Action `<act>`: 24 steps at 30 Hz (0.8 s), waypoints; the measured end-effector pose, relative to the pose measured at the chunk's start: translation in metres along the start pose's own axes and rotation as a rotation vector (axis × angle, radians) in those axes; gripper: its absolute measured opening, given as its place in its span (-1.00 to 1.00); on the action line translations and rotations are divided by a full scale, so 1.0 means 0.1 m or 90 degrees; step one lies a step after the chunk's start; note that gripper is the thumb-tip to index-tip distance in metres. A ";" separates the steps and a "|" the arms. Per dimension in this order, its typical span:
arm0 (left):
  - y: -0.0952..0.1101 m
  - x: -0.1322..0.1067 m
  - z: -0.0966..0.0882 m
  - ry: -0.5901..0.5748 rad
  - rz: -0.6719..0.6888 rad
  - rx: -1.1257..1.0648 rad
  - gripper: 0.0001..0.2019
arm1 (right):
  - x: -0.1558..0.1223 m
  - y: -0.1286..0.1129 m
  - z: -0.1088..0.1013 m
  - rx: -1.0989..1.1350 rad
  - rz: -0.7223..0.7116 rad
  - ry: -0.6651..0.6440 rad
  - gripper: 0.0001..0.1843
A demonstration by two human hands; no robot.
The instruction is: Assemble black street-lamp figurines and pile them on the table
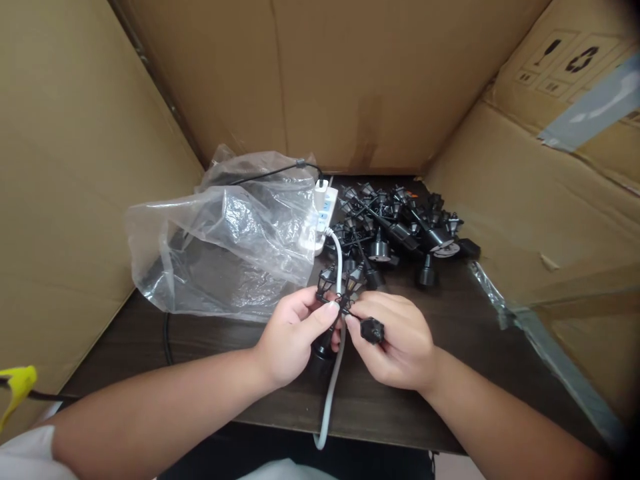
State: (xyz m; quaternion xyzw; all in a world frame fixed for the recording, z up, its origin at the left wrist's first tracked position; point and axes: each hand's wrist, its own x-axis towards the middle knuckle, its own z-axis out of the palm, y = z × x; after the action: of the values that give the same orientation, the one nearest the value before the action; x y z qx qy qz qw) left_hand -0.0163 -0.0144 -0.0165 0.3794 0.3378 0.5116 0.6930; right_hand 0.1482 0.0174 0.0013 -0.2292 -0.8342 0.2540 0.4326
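- Lamp post (326, 285), miniature, black, wire-frame lantern head: gripped between the hands, head uppermost; second lantern head (356, 280) just beside it.
- Left hand (295, 337): closed, fingers curled, thumb laid across the front, holding the lamp post.
- Right hand (395, 340): closed, pinching a black plug (373, 330) on a short black lead that reaches the lamp post between the hands.
- Black base (323, 348): just below the left hand, partly hidden by it; owning piece cannot be told.
- White cable (336, 373): passes between the hands, loops down near the worktop's front edge, and runs up to a white power strip (325, 210) beyond the hands.
- Heap of lamp posts (395, 227): loose, tangled, black, beyond the right hand, on a dark wood worktop (465, 393).
- Plastic bag (225, 233): clear, crumpled, beyond the left hand.
- Cardboard sheets (350, 80): upright, behind and to both sides of the hands.
- Yellow item (17, 387): well left of the left hand; kind cannot be told.
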 end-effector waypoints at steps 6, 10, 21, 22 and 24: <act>-0.02 -0.01 -0.02 -0.011 0.060 0.020 -0.85 | 0.02 -0.04 0.01 0.149 0.079 -0.001 -0.79; 0.00 -0.02 -0.01 -0.019 0.103 0.044 -0.86 | 0.02 -0.06 0.05 0.287 0.232 0.007 -0.74; -0.03 0.01 -0.03 0.013 0.066 0.036 -0.84 | 0.00 -0.03 0.05 0.102 0.089 0.005 -0.79; -0.04 0.01 -0.03 0.015 0.059 0.030 -0.83 | -0.01 -0.03 0.05 0.069 0.059 0.003 -0.80; -0.03 0.01 -0.02 0.018 0.049 0.020 -0.83 | -0.01 -0.02 0.04 0.043 0.037 -0.002 -0.80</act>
State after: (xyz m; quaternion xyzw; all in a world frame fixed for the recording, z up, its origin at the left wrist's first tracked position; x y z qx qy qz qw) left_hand -0.0164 -0.0134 -0.0207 0.3956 0.3405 0.5381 0.6619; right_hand 0.1450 0.0138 -0.0003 -0.2384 -0.8186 0.2949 0.4314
